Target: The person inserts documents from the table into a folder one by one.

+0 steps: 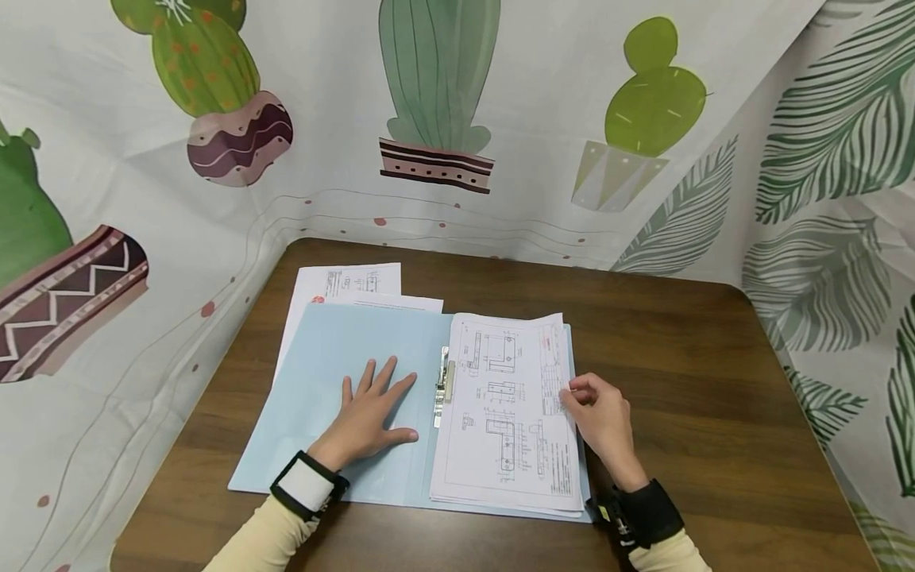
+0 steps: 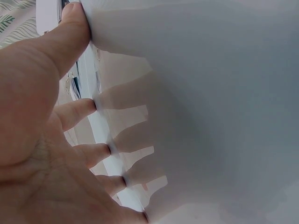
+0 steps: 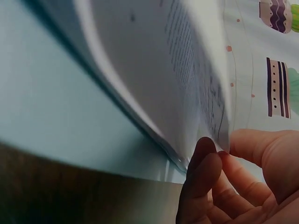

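A light blue folder (image 1: 286, 445) lies spread open on the table. My left hand (image 1: 366, 417) rests on its left cover with straight, spread fingers; in the left wrist view the fingertips touch the glossy surface (image 2: 224, 116). Sheets of technical drawings (image 1: 525, 496) fill the right side, beside a metal lever clip (image 1: 441, 389) near the spine. At their right edge my right hand (image 1: 602, 421) pinches paper between thumb and fingers. The right wrist view shows the pinched sheet (image 3: 212, 98) bent up from the pages under it. How many sheets are pinched, I cannot tell.
Loose printed papers (image 1: 286, 318) stick out from under the folder's upper left, one with a red stamp. Brown wooden table (image 1: 686, 365) surface extends to the right. A cactus-print cloth (image 1: 322, 143) hangs behind the table's back edge.
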`<state>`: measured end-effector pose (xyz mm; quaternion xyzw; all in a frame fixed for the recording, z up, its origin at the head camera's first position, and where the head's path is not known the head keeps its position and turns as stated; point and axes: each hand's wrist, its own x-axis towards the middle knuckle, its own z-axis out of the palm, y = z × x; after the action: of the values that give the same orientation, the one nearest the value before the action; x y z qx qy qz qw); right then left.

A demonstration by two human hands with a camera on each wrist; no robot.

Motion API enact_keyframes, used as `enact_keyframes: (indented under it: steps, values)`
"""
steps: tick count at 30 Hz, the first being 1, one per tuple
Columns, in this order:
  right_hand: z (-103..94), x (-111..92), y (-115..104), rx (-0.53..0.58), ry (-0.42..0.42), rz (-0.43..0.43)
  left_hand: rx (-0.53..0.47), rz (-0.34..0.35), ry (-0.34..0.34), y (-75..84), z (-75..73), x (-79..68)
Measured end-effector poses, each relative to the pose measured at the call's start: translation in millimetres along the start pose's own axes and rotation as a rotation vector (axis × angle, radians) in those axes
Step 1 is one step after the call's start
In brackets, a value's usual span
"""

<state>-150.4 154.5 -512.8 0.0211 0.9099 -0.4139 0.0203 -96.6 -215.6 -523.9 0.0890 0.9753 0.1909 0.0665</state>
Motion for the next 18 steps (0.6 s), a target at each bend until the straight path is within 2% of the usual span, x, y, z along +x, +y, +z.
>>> enact_keyframes:
  steps: [9,18]
  values:
    - [2.0,-2.2,2.0,-0.216,-0.009,-0.118,-0.001,0.0,-0.002,-1.3,1.9,0.4]
    - [4.5,-5.9,2.6,-0.289,-0.019,-0.216,-0.004,-0.007,-0.007,-2.4,2.5,1.7]
